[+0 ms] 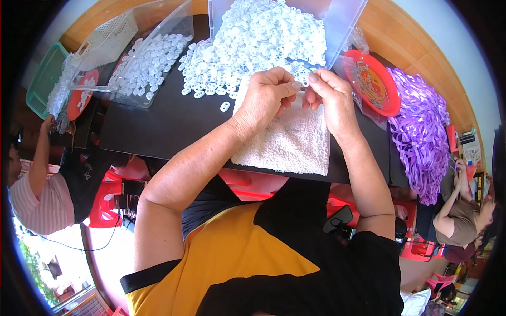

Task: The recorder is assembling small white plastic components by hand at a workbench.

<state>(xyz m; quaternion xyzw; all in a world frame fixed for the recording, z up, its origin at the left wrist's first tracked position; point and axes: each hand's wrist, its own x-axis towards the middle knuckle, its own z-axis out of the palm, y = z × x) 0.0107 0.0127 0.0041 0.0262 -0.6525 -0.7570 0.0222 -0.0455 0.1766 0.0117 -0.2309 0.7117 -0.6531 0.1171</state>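
Note:
My left hand [269,95] and my right hand [329,97] meet above a white towel [295,139] on the black tabletop [153,126]. Their fingertips pinch a small white plastic ring [304,83] between them. Just beyond the hands spreads a big heap of the same white rings [263,39], spilling out of a tipped clear plastic bin [342,23]. One loose ring [225,106] lies alone to the left of the towel.
A second clear bin with rings [145,58] lies at the left, beside a white basket [108,34] and a green basket [45,73]. A red plate [374,84] and purple straps [421,126] sit right. Other people sit at both sides.

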